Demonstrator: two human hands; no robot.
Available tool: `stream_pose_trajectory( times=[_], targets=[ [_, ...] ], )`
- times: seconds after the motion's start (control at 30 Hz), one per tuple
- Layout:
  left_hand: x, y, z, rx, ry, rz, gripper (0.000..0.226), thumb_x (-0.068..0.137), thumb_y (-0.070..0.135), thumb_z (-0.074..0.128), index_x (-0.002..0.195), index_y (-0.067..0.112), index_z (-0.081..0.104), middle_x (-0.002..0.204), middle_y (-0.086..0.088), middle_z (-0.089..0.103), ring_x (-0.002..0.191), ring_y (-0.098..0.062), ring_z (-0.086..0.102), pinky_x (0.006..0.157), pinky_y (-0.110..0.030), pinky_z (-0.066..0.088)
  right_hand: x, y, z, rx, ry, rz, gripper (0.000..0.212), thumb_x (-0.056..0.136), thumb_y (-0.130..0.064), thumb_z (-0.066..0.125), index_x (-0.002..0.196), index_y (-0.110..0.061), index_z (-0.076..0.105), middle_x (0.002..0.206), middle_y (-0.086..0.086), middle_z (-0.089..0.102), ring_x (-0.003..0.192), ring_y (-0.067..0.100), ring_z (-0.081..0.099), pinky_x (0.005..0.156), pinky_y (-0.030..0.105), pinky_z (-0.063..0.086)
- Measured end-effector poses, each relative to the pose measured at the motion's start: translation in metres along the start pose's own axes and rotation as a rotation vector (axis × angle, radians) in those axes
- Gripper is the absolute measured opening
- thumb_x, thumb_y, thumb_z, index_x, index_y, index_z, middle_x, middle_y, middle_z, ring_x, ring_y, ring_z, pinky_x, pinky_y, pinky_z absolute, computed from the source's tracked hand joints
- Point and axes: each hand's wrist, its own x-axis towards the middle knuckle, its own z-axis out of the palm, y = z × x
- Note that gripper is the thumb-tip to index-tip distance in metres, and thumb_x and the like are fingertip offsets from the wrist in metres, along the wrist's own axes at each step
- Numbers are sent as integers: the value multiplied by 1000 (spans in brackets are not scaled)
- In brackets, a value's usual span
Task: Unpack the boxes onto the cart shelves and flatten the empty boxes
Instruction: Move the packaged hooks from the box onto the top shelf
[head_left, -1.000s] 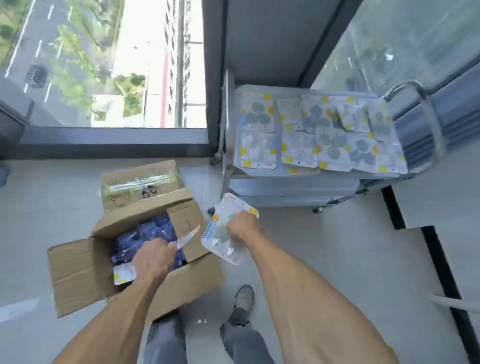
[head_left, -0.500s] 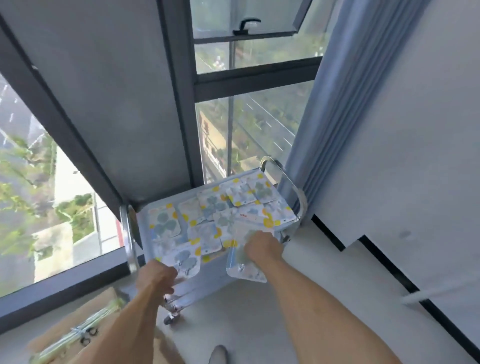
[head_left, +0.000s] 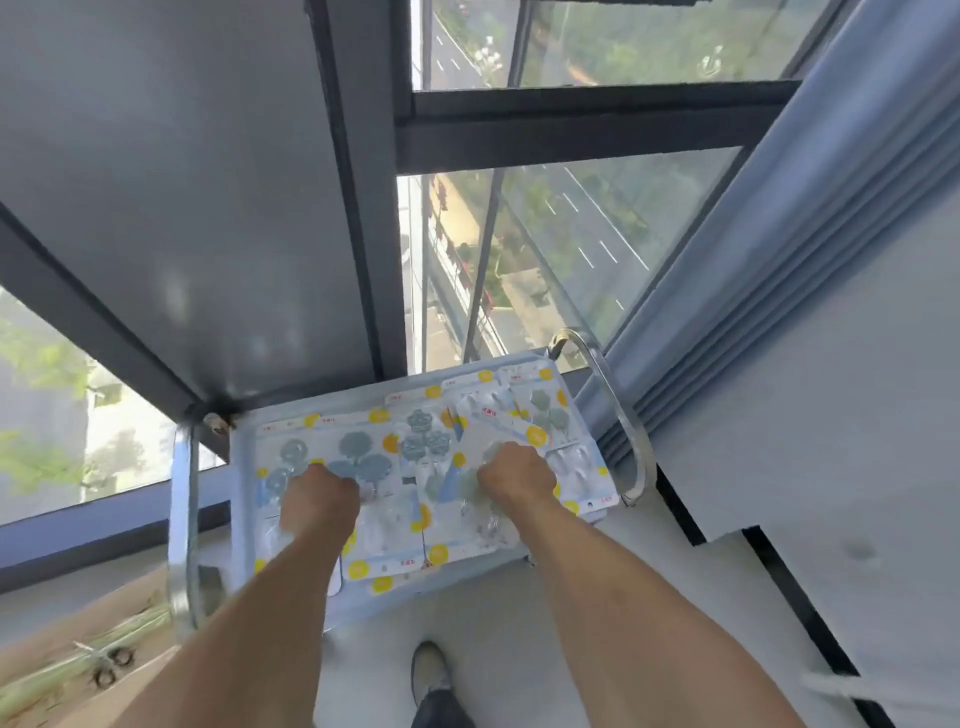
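Left hand (head_left: 321, 494) and right hand (head_left: 514, 475), fingers apparently curled on packets (head_left: 363, 457), should lay them flat inside the cart shelf (head_left: 244, 441) front edge

We reach both bare forearms forward and slightly downward from the bottom of the view, roughly parallel, well apart from each other. Our left hand (head_left: 321, 496) sits knuckles-up with the back of the hand toward the camera, its fingers curled under and out of sight, so we cannot tell how tightly they close. Our right hand (head_left: 514, 475) lies at about the same height, a little farther forward, also knuckles-up, fingers bent down and forward beneath the palm. Both wrists run straight with the forearms. Below, between the arms, one trouser leg and shoe of ours show.
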Motion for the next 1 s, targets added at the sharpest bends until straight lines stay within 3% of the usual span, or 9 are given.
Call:
stream_pose_trajectory(
  times=[0.3, 0.67, 0.9, 1.0],
  targets=[
    [98, 33, 37, -27, -9, -139, 26, 89, 8, 56, 111, -4, 63, 106, -23, 66, 101, -40, 64, 76, -40, 53, 116, -94, 34, -105, -99, -110, 25, 85, -22, 54, 107, -18, 66, 111, 4, 66, 104, 26, 65, 75, 31, 46],
    [139, 26, 93, 132, -133, -282, 29, 87, 9, 58, 115, 5, 63, 115, -15, 66, 110, -33, 64, 87, -36, 52, 196, -114, 68, -328, -263, -114, 31, 87, -14, 55, 116, -17, 65, 119, 5, 64, 110, 26, 63, 82, 32, 52],
    [135, 26, 87, 231, -235, -381, 22, 89, 25, 60, 108, 16, 65, 106, -3, 66, 102, -24, 66, 71, -30, 46, 203, -115, 78, -431, -260, -221, 29, 87, -18, 55, 115, -19, 65, 114, 3, 66, 106, 25, 64, 76, 30, 46],
    [124, 21, 73, 203, -208, -426, 19, 90, 27, 58, 106, 18, 63, 102, -1, 64, 101, -23, 65, 69, -29, 42, 194, -126, 71, -528, -213, -270, 28, 89, -21, 53, 114, -21, 65, 115, 5, 63, 108, 26, 60, 88, 35, 42]
  ],
)
